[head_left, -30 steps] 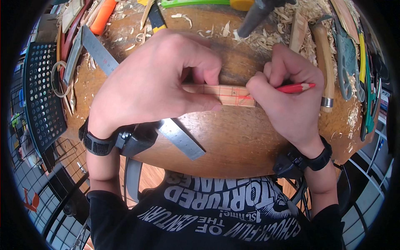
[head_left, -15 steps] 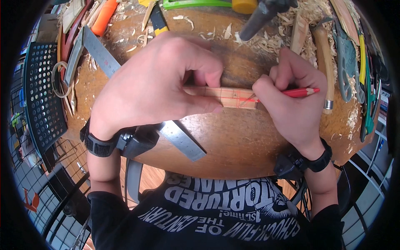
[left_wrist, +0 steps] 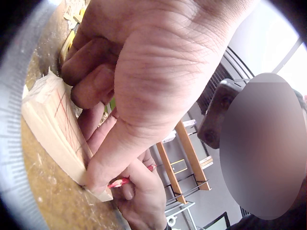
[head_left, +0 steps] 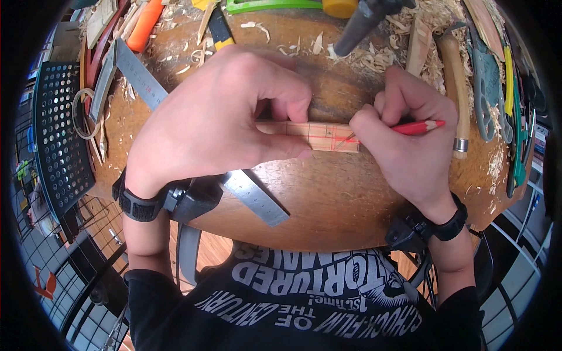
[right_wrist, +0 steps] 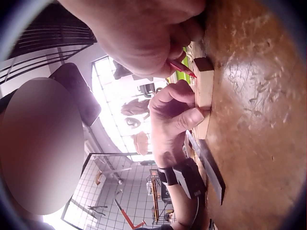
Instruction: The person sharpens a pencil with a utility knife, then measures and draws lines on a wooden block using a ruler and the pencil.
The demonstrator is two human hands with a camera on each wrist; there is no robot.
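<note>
My left hand [head_left: 216, 111] pinches a small pale wooden block [head_left: 319, 143] between thumb and fingers, holding it low over the wooden bench. Dark pencil lines and red lines cross the block's upper face, the red ones near its right end. In the left wrist view the block's [left_wrist: 53, 129] other end juts out past the fingers. A red pencil [head_left: 418, 127], showing a sharpened point at its rear end, is gripped in my right hand [head_left: 410, 140]. Its front tip [right_wrist: 193, 75] meets the block's marked face near the end in the right wrist view.
Under my left arm lies a steel square [head_left: 256, 198] with ruler markings. Wood shavings [head_left: 374, 58], a black-and-yellow knife [head_left: 220, 29] and a dark metal tool [head_left: 360, 29] lie along the far side. To the right are a wooden-handled tool [head_left: 453, 88] and scissors [head_left: 485, 88].
My right hand with the pencil shifted slightly right along the block, then partly back left. The left hand keeps its grip on the block.
</note>
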